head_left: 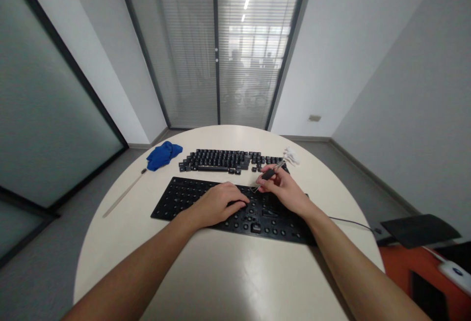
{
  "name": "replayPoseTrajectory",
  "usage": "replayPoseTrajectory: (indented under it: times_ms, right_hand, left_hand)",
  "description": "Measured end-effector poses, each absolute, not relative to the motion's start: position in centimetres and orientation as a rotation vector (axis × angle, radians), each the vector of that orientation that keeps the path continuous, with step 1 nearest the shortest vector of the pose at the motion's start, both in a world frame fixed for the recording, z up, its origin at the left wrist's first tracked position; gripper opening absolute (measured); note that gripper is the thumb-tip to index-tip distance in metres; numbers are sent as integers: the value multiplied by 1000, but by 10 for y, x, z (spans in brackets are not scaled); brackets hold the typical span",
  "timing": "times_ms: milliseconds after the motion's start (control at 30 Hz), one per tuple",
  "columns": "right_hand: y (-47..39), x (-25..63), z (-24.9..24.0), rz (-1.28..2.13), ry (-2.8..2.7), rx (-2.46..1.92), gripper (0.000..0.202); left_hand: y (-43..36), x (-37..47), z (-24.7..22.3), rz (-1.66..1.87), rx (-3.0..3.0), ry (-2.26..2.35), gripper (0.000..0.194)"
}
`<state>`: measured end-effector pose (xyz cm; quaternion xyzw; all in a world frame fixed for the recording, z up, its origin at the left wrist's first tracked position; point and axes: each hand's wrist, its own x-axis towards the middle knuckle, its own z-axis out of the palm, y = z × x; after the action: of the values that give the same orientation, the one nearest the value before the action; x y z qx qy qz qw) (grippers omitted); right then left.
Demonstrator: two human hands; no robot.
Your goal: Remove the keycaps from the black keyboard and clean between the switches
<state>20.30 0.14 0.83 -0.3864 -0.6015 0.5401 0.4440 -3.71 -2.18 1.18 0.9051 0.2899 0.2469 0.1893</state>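
A black keyboard (pixel 165 198) lies tilted across the table before me, most of its surface showing bare key sockets. At least one larger keycap (pixel 255 227) sits on it near the front edge. My left hand (pixel 221 203) rests on the keyboard's middle, fingers extended and thumb apart, holding nothing. In my right hand (pixel 281 188) is a keycap puller (pixel 268 174) with a black grip and wire ends. Its lower wire loop is at the keyboard's back edge, just beyond my left fingertips. Behind the keyboard, loose black keycaps (pixel 221 158) are laid out in keyboard order.
A crumpled blue cloth (pixel 164 155) lies at the back left, beside a thin brush (pixel 125 193). White crumpled tissue (pixel 291 156) sits at the back right. A dark cable (pixel 351 222) runs off the right side of the round table (pixel 221 277). An orange seat (pixel 399 267) holds other items.
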Motion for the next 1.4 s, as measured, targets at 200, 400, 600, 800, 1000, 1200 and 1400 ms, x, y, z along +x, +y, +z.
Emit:
replayPoseTrajectory:
  times_ms: [200, 400, 600, 800, 1000, 1200, 1400]
  right_hand:
    - [3, 204, 7, 1328, -1500, -966, 43]
    - [2, 204, 5, 1322, -1534, -956, 40]
    - [-2, 203, 10, 1329, -1562, -971, 40]
    - [1, 206, 11, 1332, -1588, -1031, 38]
    - [2, 209, 10, 1249, -1638, -1039, 37]
    - [1, 210, 14, 1217, -1646, -1066, 38]
    - [2, 213, 18, 1093, -1709, -1104, 36]
  left_hand:
    - [-21, -35, 7, 757, 2423, 970, 20]
    - [-16, -33, 6, 800, 2246, 1074, 17]
    - [-18, -30, 6, 826, 2268, 1114, 15]
    - [-20, -30, 0, 823, 2459, 1093, 12]
    - [-21, -29, -1, 803, 2545, 1060, 21]
    - [-22, -27, 2, 741, 2633, 1089, 18]
    - [-22, -23, 4, 659, 2738, 1171, 17]
